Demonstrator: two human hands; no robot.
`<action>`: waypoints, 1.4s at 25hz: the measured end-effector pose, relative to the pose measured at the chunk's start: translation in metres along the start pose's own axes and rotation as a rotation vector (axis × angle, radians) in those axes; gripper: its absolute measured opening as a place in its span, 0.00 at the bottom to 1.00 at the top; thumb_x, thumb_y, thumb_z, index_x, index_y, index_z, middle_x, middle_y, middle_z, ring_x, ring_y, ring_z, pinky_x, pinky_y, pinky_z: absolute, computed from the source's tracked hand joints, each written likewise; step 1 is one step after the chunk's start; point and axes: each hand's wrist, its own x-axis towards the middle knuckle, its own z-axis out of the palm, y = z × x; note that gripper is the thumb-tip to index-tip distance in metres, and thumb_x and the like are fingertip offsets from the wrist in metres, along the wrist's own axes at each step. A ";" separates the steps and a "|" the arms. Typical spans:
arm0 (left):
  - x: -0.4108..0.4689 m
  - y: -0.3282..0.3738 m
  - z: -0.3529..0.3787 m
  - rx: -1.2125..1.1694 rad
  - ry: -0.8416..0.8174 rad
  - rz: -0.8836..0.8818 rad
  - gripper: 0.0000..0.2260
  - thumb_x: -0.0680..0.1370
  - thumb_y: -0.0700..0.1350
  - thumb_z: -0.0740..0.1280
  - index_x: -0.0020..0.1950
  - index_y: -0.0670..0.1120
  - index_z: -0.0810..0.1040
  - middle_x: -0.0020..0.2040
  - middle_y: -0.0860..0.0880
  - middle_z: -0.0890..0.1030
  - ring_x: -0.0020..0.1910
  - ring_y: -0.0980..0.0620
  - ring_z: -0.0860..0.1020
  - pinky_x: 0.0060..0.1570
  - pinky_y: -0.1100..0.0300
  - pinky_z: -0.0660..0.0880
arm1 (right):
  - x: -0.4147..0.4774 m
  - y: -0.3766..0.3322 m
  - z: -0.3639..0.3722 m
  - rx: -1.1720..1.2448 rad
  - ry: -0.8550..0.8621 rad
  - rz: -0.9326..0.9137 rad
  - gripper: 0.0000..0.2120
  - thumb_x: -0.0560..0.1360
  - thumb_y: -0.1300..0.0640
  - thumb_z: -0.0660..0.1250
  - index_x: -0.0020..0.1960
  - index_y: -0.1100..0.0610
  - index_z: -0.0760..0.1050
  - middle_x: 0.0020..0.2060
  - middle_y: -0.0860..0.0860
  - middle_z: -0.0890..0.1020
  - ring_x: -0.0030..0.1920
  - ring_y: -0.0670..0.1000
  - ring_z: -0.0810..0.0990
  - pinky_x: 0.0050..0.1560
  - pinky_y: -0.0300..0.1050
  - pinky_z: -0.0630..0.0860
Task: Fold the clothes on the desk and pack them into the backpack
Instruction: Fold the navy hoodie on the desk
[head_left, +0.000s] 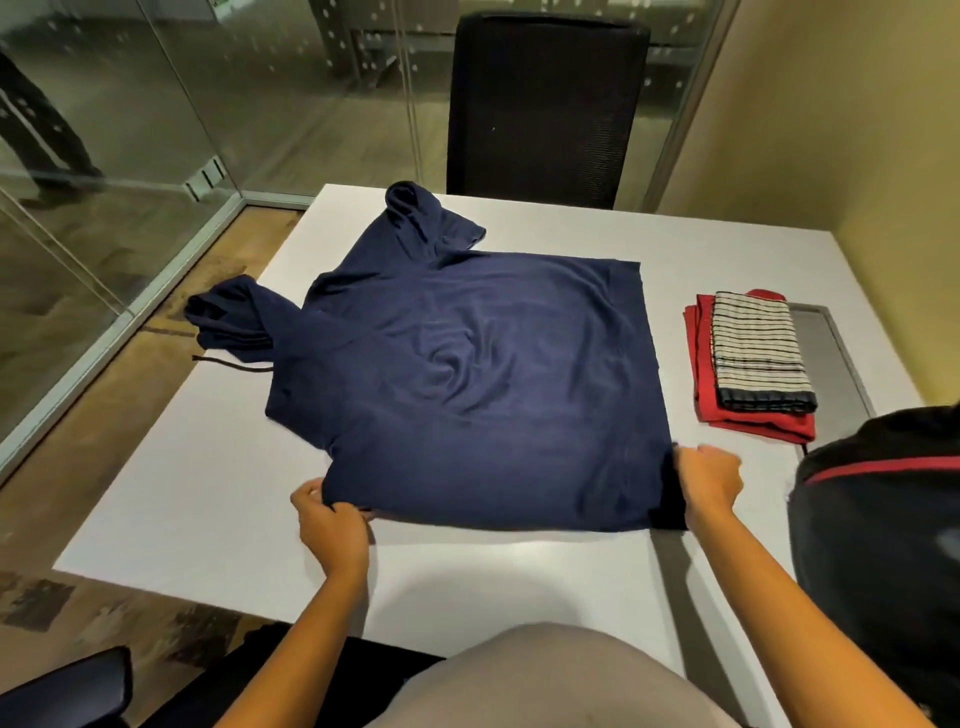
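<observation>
- Gripping is seen at both ends of the near edge of the navy hoodie (467, 374). The left hand (332, 514) is curled round the cloth at the near-left, by the shoulder end, and the right hand (709, 483) is closed on the near-right hem corner.
- The hoodie is spread flat across the middle of the white surface (182, 493), its long axis running left to right. The hood (228, 322) reaches the left edge, the hem is at the right, and one sleeve (431, 218) is bunched at the far side.
- The garment lies straight away from both hands, so a fold of the near edge over toward the far edge is judged likely. Neither hand is nearer, since each is set at its own corner.
- A striped cloth (758, 353) is stacked folded on a red garment (748, 423) just to the right, and the backpack (883, 519) is waiting at the near-right.
</observation>
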 end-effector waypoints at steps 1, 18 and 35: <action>-0.004 -0.006 -0.001 -0.003 -0.061 -0.044 0.12 0.78 0.34 0.62 0.60 0.43 0.68 0.53 0.42 0.77 0.43 0.46 0.77 0.36 0.63 0.73 | 0.000 0.006 0.000 -0.070 -0.040 0.042 0.09 0.68 0.55 0.68 0.44 0.60 0.73 0.46 0.60 0.79 0.40 0.58 0.75 0.41 0.54 0.76; 0.005 -0.019 -0.025 0.361 -0.229 0.159 0.14 0.78 0.33 0.65 0.60 0.42 0.66 0.50 0.36 0.77 0.42 0.42 0.75 0.42 0.53 0.72 | 0.021 0.005 -0.002 -0.295 -0.080 -0.258 0.09 0.78 0.65 0.65 0.57 0.66 0.75 0.55 0.63 0.79 0.54 0.62 0.77 0.51 0.47 0.70; 0.000 -0.032 -0.038 0.673 -0.300 0.570 0.25 0.68 0.27 0.67 0.60 0.48 0.77 0.63 0.46 0.71 0.58 0.42 0.72 0.54 0.47 0.73 | -0.017 0.058 0.025 -0.362 -0.127 -0.761 0.13 0.80 0.58 0.62 0.64 0.56 0.73 0.58 0.48 0.76 0.57 0.41 0.75 0.64 0.52 0.74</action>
